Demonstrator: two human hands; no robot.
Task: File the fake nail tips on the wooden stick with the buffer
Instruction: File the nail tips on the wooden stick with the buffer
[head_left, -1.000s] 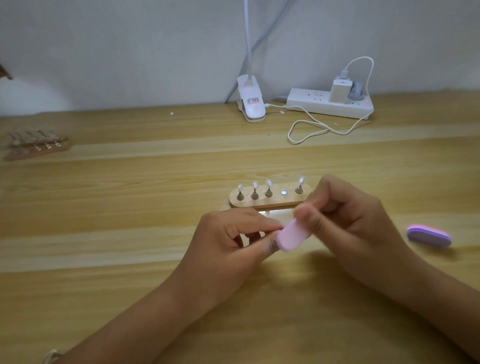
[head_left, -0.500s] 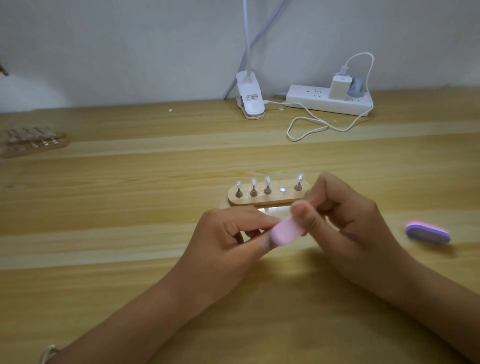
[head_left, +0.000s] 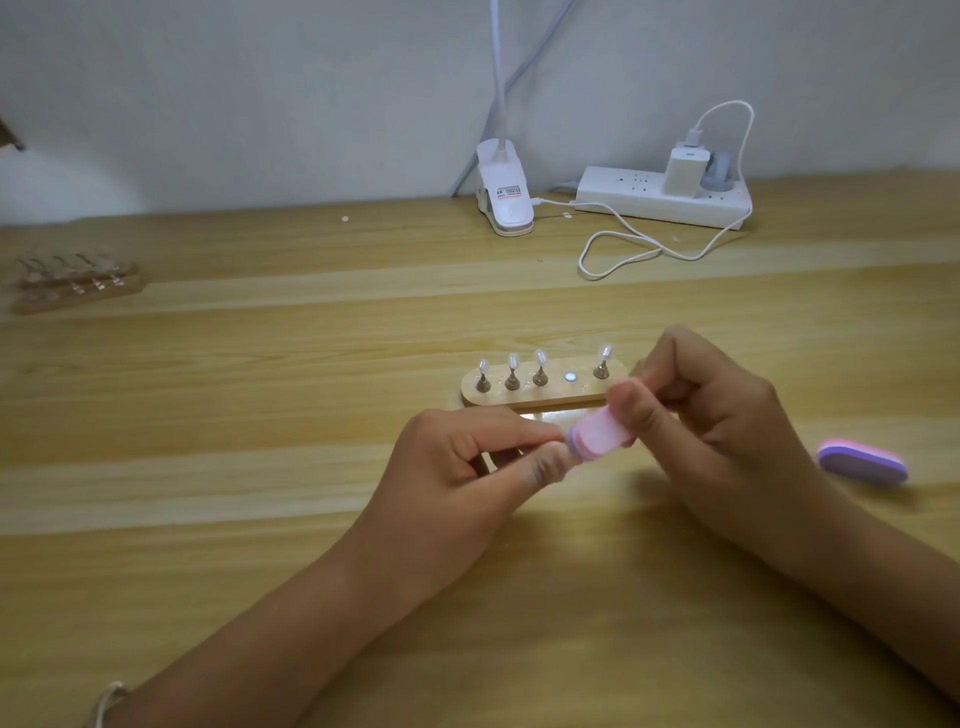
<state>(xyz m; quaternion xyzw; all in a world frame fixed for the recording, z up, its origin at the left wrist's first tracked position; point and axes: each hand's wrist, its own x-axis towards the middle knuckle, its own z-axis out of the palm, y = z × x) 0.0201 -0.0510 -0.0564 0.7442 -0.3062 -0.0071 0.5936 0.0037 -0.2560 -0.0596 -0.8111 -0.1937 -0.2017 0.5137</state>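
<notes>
Lifted slightly since before, the pink buffer (head_left: 597, 437) sits gripped in the right hand (head_left: 717, 415), its end meeting the pinched fingertips of the left hand (head_left: 457, 467), whose contents are hidden. Four nail tips (head_left: 540, 357) stand on the wooden holder (head_left: 550, 399) just behind, mid-table.

The small pink buffer block (head_left: 597, 437) has lifted closer to the oval wooden stand (head_left: 540, 399). Its purple end layer now shows. The right hand (head_left: 719, 415) gripping it moved up alongside the stand's right end.

Pink buffer (head_left: 597, 435) w/ purple edge, 2nd buffer (head_left: 862, 461) pink/purple (striped layers), white power strip (head_left: 631, 201), tan table (head_left: 249, 467)
</notes>
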